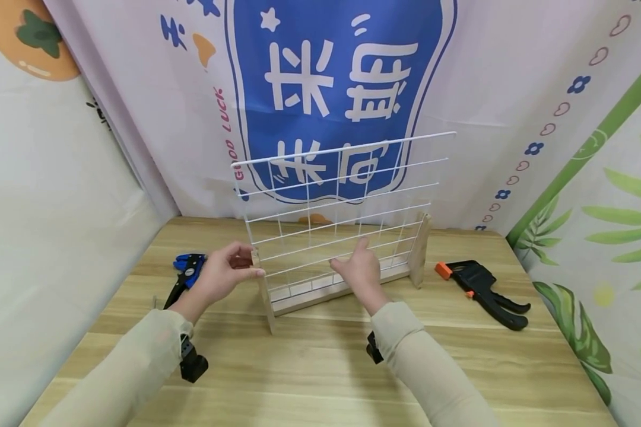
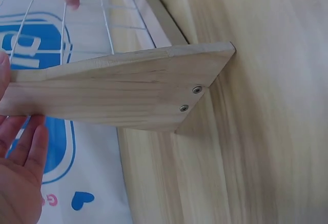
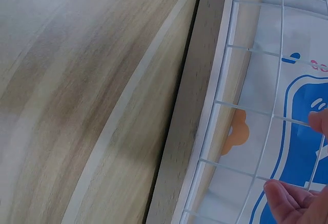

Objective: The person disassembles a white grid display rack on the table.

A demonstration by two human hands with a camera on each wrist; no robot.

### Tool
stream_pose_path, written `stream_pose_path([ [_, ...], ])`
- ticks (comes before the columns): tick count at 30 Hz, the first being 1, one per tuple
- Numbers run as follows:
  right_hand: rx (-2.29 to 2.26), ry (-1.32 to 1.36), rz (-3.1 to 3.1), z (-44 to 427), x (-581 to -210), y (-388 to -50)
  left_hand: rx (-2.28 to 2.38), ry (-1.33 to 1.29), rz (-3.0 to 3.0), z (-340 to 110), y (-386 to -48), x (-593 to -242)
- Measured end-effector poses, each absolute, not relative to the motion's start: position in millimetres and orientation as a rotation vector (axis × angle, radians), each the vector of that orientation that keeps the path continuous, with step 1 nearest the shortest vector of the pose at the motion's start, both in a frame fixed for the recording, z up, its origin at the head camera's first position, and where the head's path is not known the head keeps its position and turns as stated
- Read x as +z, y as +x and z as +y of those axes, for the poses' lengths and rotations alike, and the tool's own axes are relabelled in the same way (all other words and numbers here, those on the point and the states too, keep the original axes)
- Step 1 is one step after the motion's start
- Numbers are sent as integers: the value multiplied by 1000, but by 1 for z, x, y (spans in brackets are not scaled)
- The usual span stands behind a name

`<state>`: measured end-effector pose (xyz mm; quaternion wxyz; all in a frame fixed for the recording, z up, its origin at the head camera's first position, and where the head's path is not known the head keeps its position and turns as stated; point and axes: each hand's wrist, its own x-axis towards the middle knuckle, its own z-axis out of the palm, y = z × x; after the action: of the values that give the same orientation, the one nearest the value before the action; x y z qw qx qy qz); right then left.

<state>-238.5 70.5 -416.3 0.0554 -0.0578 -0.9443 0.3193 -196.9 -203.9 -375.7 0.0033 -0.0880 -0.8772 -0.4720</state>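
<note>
A white wire grid (image 1: 344,149) stands tilted in a wooden frame with a base bar (image 1: 320,298) and two side boards. My left hand (image 1: 221,274) holds the upper part of the left side board (image 2: 118,98), thumb on one edge and fingers on the other; two screw heads show near the board's lower end. In front of the grid is my right hand (image 1: 360,273), its thumb and forefinger spread apart. The right wrist view shows its fingertips (image 3: 274,190) close to the wires; whether they touch is unclear. The right side board (image 1: 419,252) stands away from both hands.
Blue-and-black wire strippers (image 1: 189,270) lie left of the frame, partly behind my left hand. A black clamp with orange pads (image 1: 481,287) lies to the right on the wooden table (image 1: 299,379). A printed cloth (image 1: 486,89) hangs behind.
</note>
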Motion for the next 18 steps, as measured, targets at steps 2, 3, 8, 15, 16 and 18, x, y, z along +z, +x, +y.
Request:
stream_pose_path([
  [2, 989, -177, -2873, 72, -416, -238, -1477, -286, -2742, -202, -193, -375],
  [3, 993, -176, -2880, 73, -415, -237, -1479, -287, -2740, -201, -190, -375],
  [8, 1018, -179, -2932, 79, -411, -236, -1452, -280, -2759, -195, -177, -374],
  [15, 1083, -206, -2962, 85, -404, -230, -1416, -294, -2761, -184, -160, -371],
  [16, 1084, -214, -2968, 86, -403, -229, -1406, -294, -2759, -182, -158, -371],
  [18, 1092, -222, -2981, 87, -401, -227, -1397, -289, -2752, -178, -154, -372],
])
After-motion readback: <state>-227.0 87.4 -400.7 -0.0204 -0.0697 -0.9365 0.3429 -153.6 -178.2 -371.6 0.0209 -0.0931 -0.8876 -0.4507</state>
